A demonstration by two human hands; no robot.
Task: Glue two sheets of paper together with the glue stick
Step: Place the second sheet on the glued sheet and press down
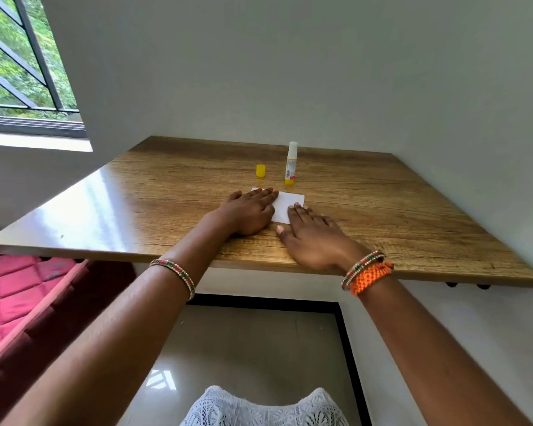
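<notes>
White paper [286,204] lies flat in the middle of the wooden table [136,210]; I cannot tell whether it is one sheet or two stacked. My left hand [248,212] rests palm down over its left part, fingers straight and together. My right hand [314,238] lies flat with its fingertips on the paper's near right corner. Behind the paper the glue stick [291,163] stands upright, uncapped, its white glue extended at the top. Its yellow cap [260,170] sits on the table just left of it.
The table is fixed into a corner, with walls behind and to the right. A window with black bars [22,66] is at the upper left. A red quilted cushion [19,290] lies below the table's left edge. Tiled floor shows below.
</notes>
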